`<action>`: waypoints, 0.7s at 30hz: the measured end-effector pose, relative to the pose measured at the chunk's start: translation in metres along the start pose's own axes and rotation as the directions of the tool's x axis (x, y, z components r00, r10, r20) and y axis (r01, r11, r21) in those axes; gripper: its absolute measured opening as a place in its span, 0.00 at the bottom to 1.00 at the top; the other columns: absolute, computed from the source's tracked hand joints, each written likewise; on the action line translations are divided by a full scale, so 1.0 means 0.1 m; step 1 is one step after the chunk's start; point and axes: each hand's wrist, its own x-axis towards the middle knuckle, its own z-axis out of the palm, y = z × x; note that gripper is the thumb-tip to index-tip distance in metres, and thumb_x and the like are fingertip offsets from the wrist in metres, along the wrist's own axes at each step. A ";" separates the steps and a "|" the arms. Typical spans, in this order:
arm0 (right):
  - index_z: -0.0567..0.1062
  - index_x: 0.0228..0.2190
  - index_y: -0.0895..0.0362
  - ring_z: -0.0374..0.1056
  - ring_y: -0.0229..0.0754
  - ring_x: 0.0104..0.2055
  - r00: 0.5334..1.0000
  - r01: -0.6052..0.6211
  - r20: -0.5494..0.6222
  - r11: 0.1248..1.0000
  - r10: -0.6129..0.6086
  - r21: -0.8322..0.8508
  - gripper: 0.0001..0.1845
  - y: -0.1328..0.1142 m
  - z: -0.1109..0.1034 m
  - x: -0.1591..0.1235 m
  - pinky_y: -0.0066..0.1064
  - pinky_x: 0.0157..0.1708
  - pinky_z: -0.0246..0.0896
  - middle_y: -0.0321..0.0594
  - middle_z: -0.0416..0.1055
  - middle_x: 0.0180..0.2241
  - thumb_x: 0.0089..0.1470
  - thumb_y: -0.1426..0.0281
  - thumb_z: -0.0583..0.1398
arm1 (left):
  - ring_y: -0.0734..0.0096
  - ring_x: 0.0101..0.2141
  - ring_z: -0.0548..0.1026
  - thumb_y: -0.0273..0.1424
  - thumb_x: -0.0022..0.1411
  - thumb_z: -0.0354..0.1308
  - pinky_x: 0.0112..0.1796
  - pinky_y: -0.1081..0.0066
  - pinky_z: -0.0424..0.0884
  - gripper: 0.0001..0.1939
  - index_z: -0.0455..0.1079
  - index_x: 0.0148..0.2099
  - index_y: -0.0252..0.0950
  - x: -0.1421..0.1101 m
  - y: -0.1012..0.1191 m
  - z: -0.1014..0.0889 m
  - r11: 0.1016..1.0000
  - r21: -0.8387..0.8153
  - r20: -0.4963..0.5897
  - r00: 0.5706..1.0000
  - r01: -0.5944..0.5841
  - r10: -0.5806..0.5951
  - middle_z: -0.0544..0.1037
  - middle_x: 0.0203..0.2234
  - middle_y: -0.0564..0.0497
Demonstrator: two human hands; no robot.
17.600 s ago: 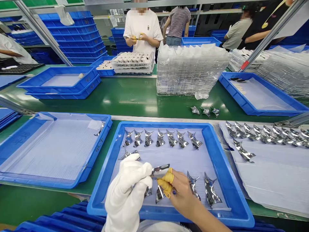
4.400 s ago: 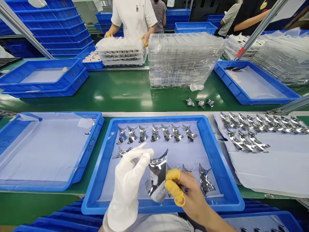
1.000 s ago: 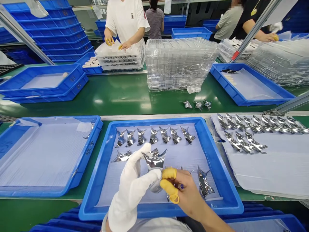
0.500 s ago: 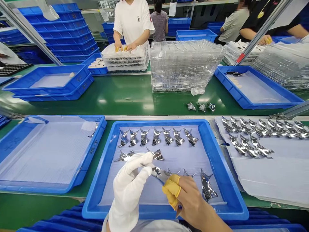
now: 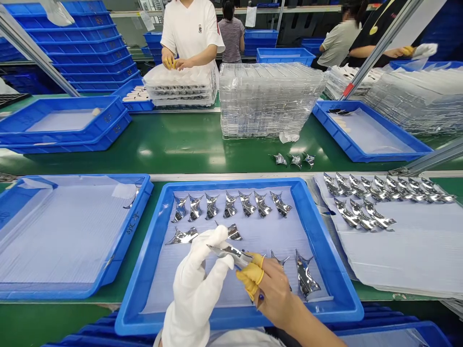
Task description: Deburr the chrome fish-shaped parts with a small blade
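Turned edge-on above the blue tray (image 5: pixel 323 241), the curved chrome part (image 5: pixel 235 255) is pinched by the gloved left hand (image 5: pixel 191 294) and right hand (image 5: pixel 278 294), its profile exposed.

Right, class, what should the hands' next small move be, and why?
Probably turn the shiny piece to show its broad face: it appears nearly edge-on above the blue tray, hiding most of that face, and the left hand and right hand both grip it, which should steady the turn.
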 end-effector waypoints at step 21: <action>0.76 0.26 0.55 0.67 0.38 0.27 0.824 -0.547 0.159 0.690 0.544 0.475 0.17 0.20 -0.33 -0.01 0.29 0.27 0.64 0.37 0.73 0.25 0.61 0.58 0.65 | 0.52 0.47 0.82 0.44 0.62 0.67 0.53 0.57 0.78 0.13 0.81 0.46 0.45 -0.04 -0.09 0.10 0.916 0.126 -0.013 0.924 0.381 -0.383 0.85 0.45 0.49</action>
